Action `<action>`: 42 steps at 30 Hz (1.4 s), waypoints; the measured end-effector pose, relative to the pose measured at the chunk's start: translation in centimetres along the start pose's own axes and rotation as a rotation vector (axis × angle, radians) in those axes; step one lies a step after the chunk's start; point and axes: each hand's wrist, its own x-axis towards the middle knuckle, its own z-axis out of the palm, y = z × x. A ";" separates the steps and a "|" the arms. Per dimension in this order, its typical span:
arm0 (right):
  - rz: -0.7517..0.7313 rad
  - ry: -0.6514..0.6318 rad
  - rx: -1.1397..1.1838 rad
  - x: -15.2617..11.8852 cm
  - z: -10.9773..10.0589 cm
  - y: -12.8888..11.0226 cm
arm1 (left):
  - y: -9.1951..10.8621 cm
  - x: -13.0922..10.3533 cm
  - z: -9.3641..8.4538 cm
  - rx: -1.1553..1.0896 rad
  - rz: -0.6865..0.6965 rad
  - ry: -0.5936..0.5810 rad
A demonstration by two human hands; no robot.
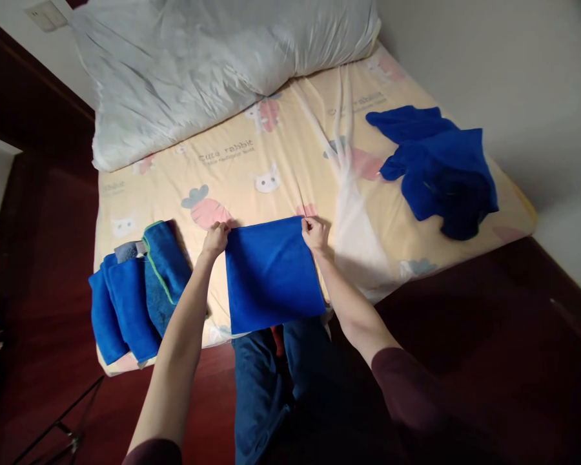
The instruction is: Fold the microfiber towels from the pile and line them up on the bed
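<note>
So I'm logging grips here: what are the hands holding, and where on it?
Left hand and right hand each pinch a far corner of the blue towel.

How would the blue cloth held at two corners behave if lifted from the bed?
The blue cloth would probably droop, being thin and soft. It looks light, since left hand and right hand pinch only its corners. It is unlikely to roll.

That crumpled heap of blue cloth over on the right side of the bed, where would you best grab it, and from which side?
Probably the flatter flap at the upper left of the crumpled blue cloth, coming from the person's side with the right hand. That flap lies spread on the bed sheet with a free edge to pinch, while the lower right part is bunched into thick dark folds. Both hands now pinch the folded blue towel.
</note>
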 end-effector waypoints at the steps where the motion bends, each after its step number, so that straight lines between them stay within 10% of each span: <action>1: 0.020 0.003 -0.005 0.0 0.1 0.1 | 0.0 0.1 0.0 0.026 -0.011 -0.001; 24: 0.057 -0.152 0.029 0.4 -1.1 -0.3 | -2.0 0.8 -0.5 -0.141 -0.071 -0.207; 39: 0.007 0.005 -0.032 7.4 3.1 -2.2 | -3.5 3.1 1.6 -0.226 -0.163 0.428; 42: 0.043 0.018 -0.052 8.5 3.2 -1.9 | -3.6 3.3 1.8 -0.272 -0.164 0.414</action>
